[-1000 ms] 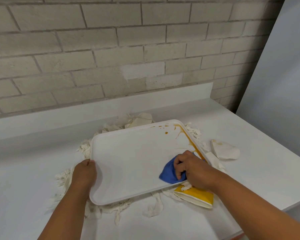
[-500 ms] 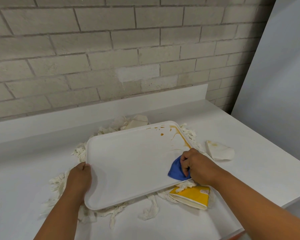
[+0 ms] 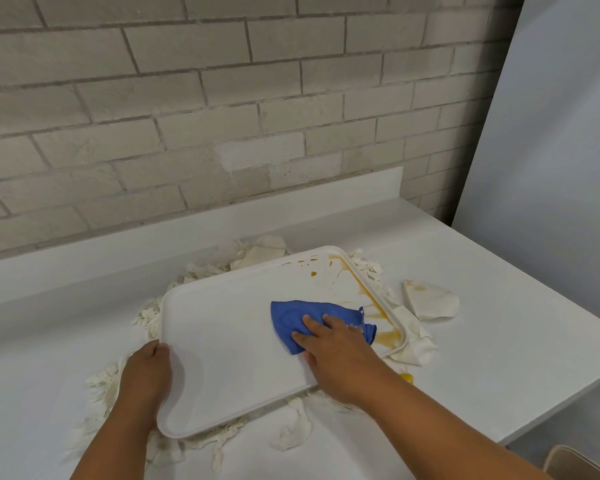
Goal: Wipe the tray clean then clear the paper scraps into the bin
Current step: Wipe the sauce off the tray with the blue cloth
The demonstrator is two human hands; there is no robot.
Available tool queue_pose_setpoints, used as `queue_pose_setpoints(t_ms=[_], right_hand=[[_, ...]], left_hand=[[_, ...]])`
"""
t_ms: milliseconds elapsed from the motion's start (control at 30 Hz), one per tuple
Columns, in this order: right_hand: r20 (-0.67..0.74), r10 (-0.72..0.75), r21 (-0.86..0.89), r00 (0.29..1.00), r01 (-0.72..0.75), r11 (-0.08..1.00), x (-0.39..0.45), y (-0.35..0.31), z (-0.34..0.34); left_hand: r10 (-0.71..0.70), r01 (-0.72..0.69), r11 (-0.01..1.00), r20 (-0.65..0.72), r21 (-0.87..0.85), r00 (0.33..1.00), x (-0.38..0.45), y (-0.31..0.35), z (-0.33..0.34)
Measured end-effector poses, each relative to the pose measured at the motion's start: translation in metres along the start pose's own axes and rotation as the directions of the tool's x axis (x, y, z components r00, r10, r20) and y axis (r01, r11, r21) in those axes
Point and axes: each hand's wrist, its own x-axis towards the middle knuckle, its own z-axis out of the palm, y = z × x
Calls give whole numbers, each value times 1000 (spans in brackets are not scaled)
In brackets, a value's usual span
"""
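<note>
White tabletop (image 3: 465, 271) against a pale brick wall (image 3: 187, 98). On it, at an angle, a white tray (image 3: 222, 341) lying over torn paper scraps (image 3: 291, 431) that stick out all round its edges. Orange-brown smears (image 3: 378, 317) along the tray's far right rim and corner (rest of the surface looks clean). Right hand (image 3: 336, 351) flat on the tray, fingers straight, pressing a blue cloth (image 3: 302, 318) just beside the smears. Left hand (image 3: 148, 372) at the tray's near left edge, grip clamped on the rim, thumb on top. A stained folded napkin (image 3: 430, 301) on the tabletop right of the tray. A small yellow bit (image 3: 406, 377) beside the right forearm, mostly hidden.
</note>
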Motion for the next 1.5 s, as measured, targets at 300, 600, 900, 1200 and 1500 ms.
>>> queue_pose_setpoints(t_ms=[300, 600, 900, 1200, 1500], right_hand=[[96, 139, 77, 986, -147, 986, -8, 4, -6], [-283, 204, -27, 937, -220, 975, -24, 14, 13], [121, 434, -177, 892, -411, 894, -16, 36, -16], [345, 518, -149, 783, -499, 854, 22, 45, -31], [201, 395, -224, 897, -350, 909, 25, 46, -48]], left_hand=[[3, -3, 1000, -15, 0, 1000, 1, -3, 2], [-3, 3, 1000, -11, 9, 1000, 2, -1, 2], [17, -18, 1000, -15, -3, 1000, -1, -1, 1], [47, -47, 998, -10, -49, 999, -7, 1, 0], [40, -40, 998, -9, -46, 999, -8, 2, 1]])
